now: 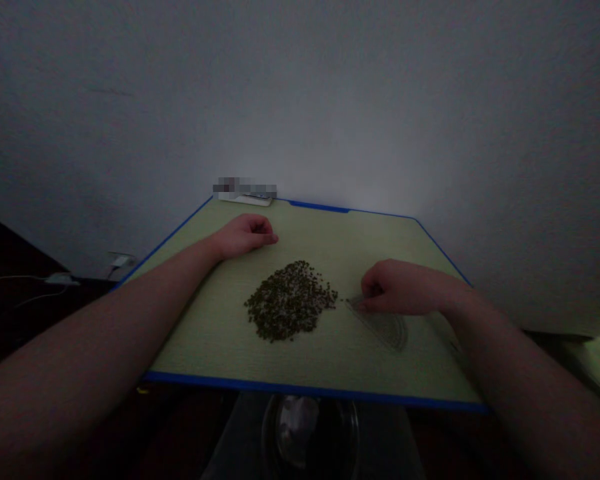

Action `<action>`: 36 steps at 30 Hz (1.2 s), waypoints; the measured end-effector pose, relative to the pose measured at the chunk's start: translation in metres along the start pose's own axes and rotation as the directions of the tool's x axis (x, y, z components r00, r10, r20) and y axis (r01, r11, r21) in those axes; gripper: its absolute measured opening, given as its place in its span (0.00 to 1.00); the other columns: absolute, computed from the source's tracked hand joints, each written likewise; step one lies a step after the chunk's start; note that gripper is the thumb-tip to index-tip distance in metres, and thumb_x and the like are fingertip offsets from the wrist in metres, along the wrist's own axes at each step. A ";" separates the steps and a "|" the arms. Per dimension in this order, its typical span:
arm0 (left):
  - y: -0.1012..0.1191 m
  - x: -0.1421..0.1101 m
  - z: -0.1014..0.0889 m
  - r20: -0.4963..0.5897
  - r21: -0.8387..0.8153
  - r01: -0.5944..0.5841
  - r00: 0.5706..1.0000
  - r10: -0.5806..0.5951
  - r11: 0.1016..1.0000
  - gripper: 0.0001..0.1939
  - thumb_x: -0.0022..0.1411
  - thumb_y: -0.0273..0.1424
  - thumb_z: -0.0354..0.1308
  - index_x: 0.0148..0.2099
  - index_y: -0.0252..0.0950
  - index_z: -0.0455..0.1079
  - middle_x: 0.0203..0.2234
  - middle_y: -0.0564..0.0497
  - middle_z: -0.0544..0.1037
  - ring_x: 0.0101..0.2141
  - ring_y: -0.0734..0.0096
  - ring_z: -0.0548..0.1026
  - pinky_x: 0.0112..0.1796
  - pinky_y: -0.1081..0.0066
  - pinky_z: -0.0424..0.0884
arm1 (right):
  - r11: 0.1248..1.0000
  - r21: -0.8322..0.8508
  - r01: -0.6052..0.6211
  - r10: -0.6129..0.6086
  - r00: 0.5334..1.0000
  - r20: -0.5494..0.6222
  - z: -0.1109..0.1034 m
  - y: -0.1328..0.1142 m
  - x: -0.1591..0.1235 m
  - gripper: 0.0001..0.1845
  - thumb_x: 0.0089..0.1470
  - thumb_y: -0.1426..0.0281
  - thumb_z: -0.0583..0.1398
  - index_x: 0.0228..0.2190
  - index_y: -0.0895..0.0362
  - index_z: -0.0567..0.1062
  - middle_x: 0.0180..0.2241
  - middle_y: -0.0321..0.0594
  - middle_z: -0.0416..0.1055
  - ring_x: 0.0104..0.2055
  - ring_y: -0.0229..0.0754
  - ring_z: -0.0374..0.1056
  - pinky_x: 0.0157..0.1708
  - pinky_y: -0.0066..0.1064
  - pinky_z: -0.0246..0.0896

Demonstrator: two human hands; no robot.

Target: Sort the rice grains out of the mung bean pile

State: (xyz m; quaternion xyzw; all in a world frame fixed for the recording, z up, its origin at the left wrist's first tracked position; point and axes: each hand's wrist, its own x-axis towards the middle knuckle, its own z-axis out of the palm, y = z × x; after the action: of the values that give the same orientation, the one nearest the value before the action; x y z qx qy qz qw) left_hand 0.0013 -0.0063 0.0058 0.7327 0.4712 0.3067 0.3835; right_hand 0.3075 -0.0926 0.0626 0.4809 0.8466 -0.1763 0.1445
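Protractor (389, 328), likely light, stiff, best held by its edge, where our right fingers (371, 277) pinch; our left fingers (264, 222) curl closed.

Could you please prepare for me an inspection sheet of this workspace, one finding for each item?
Surface: pale green table with blue edging.
Job's things: heap of small green-brown grains, some loose at its rim; clear half-round plate, apparently a protractor, right of it.
Clutter: white object at the far left corner, its top pixelated.
Grippers: bare hands; left hand loosely curled beyond the heap, no held thing visible; right hand at the plate's corner, grip unclear.
Cables: white cables at far left, off the table.
Surroundings: plain wall behind; shiny round vessel below the near edge.
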 end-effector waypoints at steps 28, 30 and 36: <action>0.000 0.001 0.000 -0.001 0.010 0.012 1.000 -0.012 1.000 0.14 0.47 0.39 0.63 0.27 0.34 0.65 0.16 0.58 0.64 0.18 0.80 0.59 0.21 0.75 0.54 | 1.000 0.002 0.001 -0.001 0.996 0.085 0.003 -0.006 0.004 0.19 0.50 0.58 0.57 0.18 0.58 0.73 0.16 0.36 0.66 0.18 0.35 0.58 0.19 0.28 0.46; -0.001 0.001 0.000 0.003 0.004 0.012 1.000 -0.012 1.000 0.14 0.48 0.39 0.63 0.26 0.34 0.64 0.15 0.59 0.63 0.18 0.80 0.59 0.21 0.75 0.54 | 0.998 0.020 -0.062 0.060 0.991 0.117 0.002 -0.001 0.004 0.18 0.50 0.58 0.56 0.19 0.58 0.73 0.17 0.37 0.68 0.18 0.36 0.60 0.19 0.28 0.47; -0.003 0.001 0.000 0.007 0.006 0.014 1.000 -0.014 1.000 0.14 0.48 0.39 0.62 0.27 0.35 0.64 0.14 0.60 0.62 0.17 0.81 0.58 0.20 0.76 0.53 | 0.997 0.030 -0.069 0.066 0.992 0.108 0.000 0.011 0.005 0.18 0.50 0.59 0.56 0.19 0.59 0.72 0.18 0.38 0.68 0.19 0.36 0.60 0.19 0.28 0.47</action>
State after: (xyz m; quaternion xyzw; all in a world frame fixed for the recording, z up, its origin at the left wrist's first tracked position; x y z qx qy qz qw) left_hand -0.0001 -0.0048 0.0032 0.7317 0.4759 0.2999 0.3850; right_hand 0.3144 -0.0839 0.0591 0.5015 0.8178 -0.2111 0.1876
